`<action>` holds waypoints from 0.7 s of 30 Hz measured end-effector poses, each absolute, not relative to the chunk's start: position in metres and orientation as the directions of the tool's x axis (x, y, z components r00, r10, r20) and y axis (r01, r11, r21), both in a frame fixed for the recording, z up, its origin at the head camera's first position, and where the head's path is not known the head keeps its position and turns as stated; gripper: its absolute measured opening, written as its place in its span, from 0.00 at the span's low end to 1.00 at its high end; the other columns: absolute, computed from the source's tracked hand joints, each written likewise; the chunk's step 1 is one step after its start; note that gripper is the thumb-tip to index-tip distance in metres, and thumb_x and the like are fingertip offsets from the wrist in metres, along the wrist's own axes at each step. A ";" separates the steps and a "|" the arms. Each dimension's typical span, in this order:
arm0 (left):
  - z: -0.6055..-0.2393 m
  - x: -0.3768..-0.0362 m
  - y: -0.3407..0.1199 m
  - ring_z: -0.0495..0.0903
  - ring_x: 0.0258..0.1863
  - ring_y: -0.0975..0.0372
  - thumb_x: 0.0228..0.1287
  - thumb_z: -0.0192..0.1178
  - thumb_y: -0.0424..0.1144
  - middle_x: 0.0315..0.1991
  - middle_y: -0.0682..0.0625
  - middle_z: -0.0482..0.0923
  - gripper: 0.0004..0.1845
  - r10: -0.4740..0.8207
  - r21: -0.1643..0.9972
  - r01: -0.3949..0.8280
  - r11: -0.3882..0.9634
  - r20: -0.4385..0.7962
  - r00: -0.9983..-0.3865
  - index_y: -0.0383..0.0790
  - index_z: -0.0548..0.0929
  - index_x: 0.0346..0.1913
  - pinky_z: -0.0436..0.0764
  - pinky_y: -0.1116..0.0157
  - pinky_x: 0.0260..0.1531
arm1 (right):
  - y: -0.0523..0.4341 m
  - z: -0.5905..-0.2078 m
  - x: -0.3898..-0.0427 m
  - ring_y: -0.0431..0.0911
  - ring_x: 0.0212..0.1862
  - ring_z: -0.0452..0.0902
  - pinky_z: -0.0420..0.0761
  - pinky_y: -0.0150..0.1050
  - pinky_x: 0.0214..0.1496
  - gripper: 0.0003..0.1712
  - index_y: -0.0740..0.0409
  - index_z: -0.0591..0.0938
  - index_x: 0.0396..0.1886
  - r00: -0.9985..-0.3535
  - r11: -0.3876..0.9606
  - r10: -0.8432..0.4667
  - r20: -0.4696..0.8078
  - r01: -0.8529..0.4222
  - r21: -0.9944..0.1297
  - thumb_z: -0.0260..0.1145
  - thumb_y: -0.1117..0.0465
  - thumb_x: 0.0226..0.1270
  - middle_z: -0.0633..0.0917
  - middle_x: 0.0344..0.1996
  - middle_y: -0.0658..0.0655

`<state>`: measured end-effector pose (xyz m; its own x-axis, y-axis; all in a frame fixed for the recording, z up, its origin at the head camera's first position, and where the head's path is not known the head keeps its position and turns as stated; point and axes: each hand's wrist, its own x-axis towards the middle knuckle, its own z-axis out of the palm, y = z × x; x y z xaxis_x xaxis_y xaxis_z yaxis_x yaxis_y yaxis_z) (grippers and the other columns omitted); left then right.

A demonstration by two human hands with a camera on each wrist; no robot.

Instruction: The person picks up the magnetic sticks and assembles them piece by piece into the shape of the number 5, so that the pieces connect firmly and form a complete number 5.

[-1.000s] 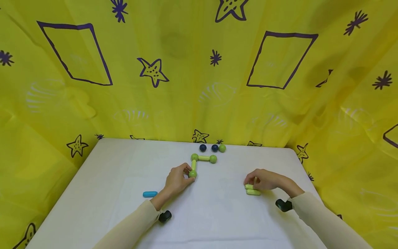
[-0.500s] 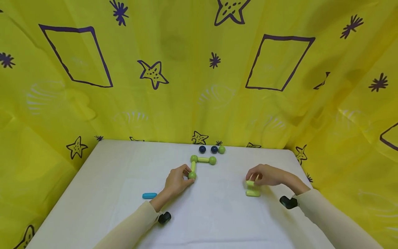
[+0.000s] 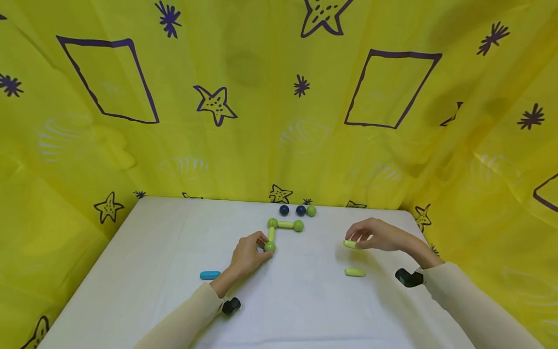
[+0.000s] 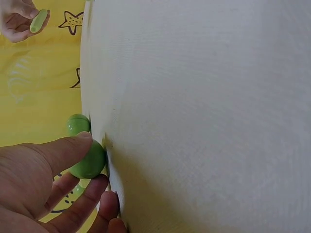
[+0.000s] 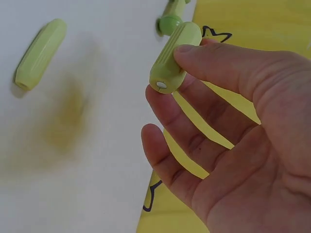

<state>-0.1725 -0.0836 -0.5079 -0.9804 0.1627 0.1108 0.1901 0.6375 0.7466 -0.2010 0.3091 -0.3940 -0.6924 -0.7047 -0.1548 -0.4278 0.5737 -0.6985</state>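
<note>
A: Which step do we have in hand?

B: Fetching a rod, by the look of it. Our right hand (image 3: 376,235) grips one green rod (image 5: 167,63) above the counter (image 3: 314,300), and our left hand (image 3: 247,252) pinches the near ball (image 3: 270,246) of the frame (image 3: 272,223), apparently to steady it.

A: How does that frame lie?

B: Flat on the counter, well to the left of the held rod. Three green balls and two rods make a corner: one rod comes towards us, the other goes off to the right.

A: And the next move?

B: We'd judge it calls for bringing the rod leftward and setting an end against one of those balls. Which ball, we can't tell. The rod's tip shows a pale dot (image 5: 161,85), so lining that up probably matters.

A: Our pose?

B: The left sleeve (image 3: 183,312) slants in from the near left, thumb on one side of the ball, fingers on the other. Our right hand clasps its rod between thumb and fingers, one finger standing clear.

A: Any spares?

B: A second green rod (image 3: 355,272) lies nearer us than the right hand, and a blue rod (image 3: 210,275) lies just beside our left arm.
</note>
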 end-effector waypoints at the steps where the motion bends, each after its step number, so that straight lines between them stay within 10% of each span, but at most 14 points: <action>1: -0.508 -0.172 -0.084 0.75 0.27 0.64 0.57 0.78 0.41 0.37 0.49 0.87 0.15 0.161 0.747 0.187 0.638 0.108 -0.981 0.44 0.83 0.43 0.75 0.62 0.29 | 0.308 -0.394 -0.201 0.49 0.47 0.84 0.82 0.41 0.52 0.11 0.55 0.86 0.50 -0.690 0.569 -0.707 -0.152 -0.428 -0.702 0.70 0.66 0.70 0.88 0.45 0.52; 21: -0.506 -0.172 -0.084 0.83 0.40 0.56 0.56 0.78 0.41 0.36 0.50 0.88 0.15 0.157 0.735 0.196 0.649 0.123 -0.980 0.42 0.85 0.43 0.80 0.56 0.39 | 0.285 -0.397 -0.212 0.49 0.47 0.84 0.82 0.41 0.51 0.11 0.55 0.86 0.49 -0.670 0.566 -0.724 -0.163 -0.442 -0.696 0.69 0.68 0.70 0.88 0.46 0.52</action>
<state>-0.1721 -0.0837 -0.5057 -0.9799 0.1567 0.1232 0.1962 0.6490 0.7351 -0.2123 0.2852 -0.3975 -0.6703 -0.7240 -0.1629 -0.4421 0.5659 -0.6959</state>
